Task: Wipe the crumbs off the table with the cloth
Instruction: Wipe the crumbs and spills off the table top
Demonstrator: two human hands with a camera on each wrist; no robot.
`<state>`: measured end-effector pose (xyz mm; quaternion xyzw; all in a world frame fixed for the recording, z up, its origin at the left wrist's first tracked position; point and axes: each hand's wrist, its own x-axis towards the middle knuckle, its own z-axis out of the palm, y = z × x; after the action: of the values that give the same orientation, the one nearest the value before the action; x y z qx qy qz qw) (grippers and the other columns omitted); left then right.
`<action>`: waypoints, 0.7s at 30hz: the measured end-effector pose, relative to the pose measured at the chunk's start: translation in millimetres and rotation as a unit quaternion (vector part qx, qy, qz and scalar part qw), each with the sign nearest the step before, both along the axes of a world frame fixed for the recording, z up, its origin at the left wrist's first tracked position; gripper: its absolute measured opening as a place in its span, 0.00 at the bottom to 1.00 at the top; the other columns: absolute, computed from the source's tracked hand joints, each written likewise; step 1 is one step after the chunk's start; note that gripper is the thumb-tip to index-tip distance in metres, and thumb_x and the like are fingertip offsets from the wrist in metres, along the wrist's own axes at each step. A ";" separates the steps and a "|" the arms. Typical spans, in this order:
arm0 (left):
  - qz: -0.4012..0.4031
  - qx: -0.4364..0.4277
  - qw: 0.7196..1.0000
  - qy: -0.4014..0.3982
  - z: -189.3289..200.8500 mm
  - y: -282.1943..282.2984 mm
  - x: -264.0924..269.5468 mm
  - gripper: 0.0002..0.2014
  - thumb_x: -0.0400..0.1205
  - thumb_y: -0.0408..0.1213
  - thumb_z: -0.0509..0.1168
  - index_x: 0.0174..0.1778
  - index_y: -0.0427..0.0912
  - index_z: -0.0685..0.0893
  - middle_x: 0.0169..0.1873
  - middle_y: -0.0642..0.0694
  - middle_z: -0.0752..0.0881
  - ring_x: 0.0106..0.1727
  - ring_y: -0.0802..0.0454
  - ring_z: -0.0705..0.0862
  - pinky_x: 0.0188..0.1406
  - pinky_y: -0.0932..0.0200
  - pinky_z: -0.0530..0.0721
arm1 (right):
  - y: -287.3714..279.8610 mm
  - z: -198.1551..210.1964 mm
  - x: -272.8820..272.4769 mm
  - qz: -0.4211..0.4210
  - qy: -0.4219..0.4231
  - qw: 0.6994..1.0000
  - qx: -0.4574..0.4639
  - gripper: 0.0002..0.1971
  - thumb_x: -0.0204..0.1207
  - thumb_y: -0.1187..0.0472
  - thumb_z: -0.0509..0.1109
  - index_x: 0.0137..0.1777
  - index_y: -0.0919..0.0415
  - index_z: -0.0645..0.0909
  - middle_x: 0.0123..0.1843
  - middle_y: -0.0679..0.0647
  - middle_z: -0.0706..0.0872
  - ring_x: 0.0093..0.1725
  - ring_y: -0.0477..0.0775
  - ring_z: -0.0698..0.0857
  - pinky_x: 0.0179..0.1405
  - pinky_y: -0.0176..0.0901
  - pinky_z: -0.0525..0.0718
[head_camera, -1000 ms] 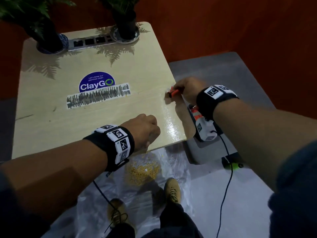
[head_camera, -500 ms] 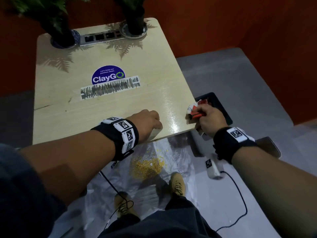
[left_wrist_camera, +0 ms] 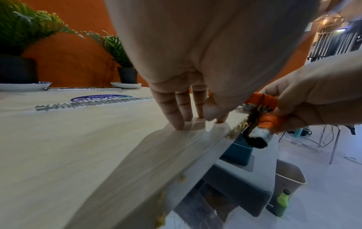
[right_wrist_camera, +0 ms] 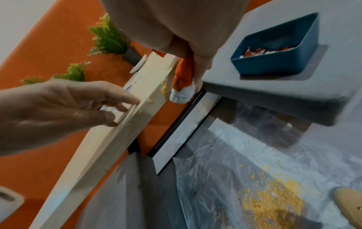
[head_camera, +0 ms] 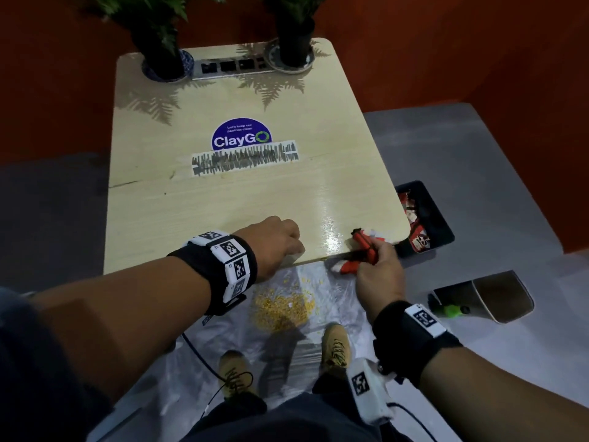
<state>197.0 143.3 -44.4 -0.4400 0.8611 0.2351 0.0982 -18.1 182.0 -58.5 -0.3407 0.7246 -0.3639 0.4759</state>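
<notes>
Your right hand (head_camera: 379, 269) grips 1 bunched orange-and-white cloth (head_camera: 363, 242) at the desk (head_camera: 223, 199) front edge. Your left hand (head_camera: 274, 240) rests there, fingers extended, holding nothing. 1 crumb pile (head_camera: 283, 306) lies on the floor plastic; 2 potted plants (head_camera: 293, 30) stand behind.

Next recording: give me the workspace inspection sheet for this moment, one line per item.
Surface: wooden table, glossy, top looks swept; a few yellow crumbs cling to its near edge.
Job's things: orange, white and black cloth bunched at the near right edge; crumb pile on the plastic sheet on the floor.
Clutter: ClayGo sticker, two potted plants.
Hands: left hand fingertips rest on the table's near edge; right hand grips the cloth.
Cables: black cable hanging from the left wrist.
Surroundings: blue tray, beige bin, green bottle.
</notes>
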 end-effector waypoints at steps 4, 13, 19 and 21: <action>0.002 -0.006 1.000 0.004 -5.2 12.5 18.3 0.24 0.74 0.25 0.64 0.64 0.50 0.83 0.62 0.46 0.78 0.58 0.43 0.74 0.50 0.40 0.82 | 16.2 -3.8 36.0 0.052 -0.017 0.998 0.003 0.31 0.71 0.85 0.60 0.66 0.55 0.81 0.52 0.56 0.91 0.40 0.66 0.92 0.43 0.59 0.93; 0.042 0.012 0.999 -0.006 -1.5 49.5 65.7 0.26 0.78 0.26 0.62 0.71 0.51 0.78 0.68 0.46 0.75 0.65 0.41 0.72 0.58 0.41 0.79 | 31.7 2.9 86.6 0.174 0.055 0.983 0.008 0.26 0.72 0.80 0.64 0.58 0.48 0.85 0.44 0.43 0.94 0.40 0.41 0.92 0.39 0.27 0.86; 0.068 0.009 0.998 -0.005 2.0 75.6 103.9 0.26 0.78 0.24 0.61 0.71 0.48 0.79 0.69 0.43 0.75 0.65 0.38 0.73 0.59 0.39 0.78 | 46.1 5.8 131.1 0.254 0.086 0.963 -0.001 0.20 0.74 0.76 0.66 0.44 0.46 0.81 0.35 0.40 0.90 0.36 0.36 0.87 0.33 0.25 0.82; 0.067 0.003 0.998 -0.003 1.3 82.6 114.7 0.28 0.77 0.24 0.62 0.73 0.48 0.77 0.68 0.42 0.76 0.63 0.37 0.74 0.58 0.39 0.78 | 50.8 7.1 144.9 0.276 0.085 0.957 0.006 0.17 0.75 0.75 0.65 0.42 0.48 0.79 0.29 0.45 0.89 0.30 0.33 0.85 0.25 0.21 0.75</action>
<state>311.7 225.8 -43.1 -0.4970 0.8288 0.2423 0.0865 126.8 232.8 -51.4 -0.5540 0.6426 -0.1839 0.4963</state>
